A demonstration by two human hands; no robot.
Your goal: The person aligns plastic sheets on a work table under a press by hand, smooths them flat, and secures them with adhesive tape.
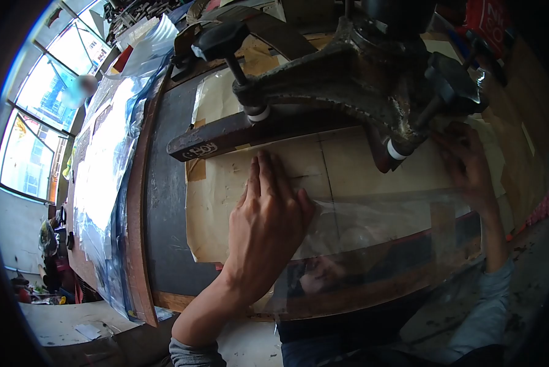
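My left hand lies flat with fingers stretched out on a beige sheet marked with dark straight lines. Its fingertips come close to the front edge of a dark bar with white handwriting. That bar sits beneath a heavy metal bracket with black knobs. Over at the right, my right hand rests near the sheet's far side, beside the bracket's right foot. Its fingers look apart and slightly bent, partly in shadow. Clear plastic film covers the sheet's near part.
A dark board lies under the sheet, with a wooden strip along its left. Plastic-covered sheets lie farther left, before a bright window. A red bag is at the back right.
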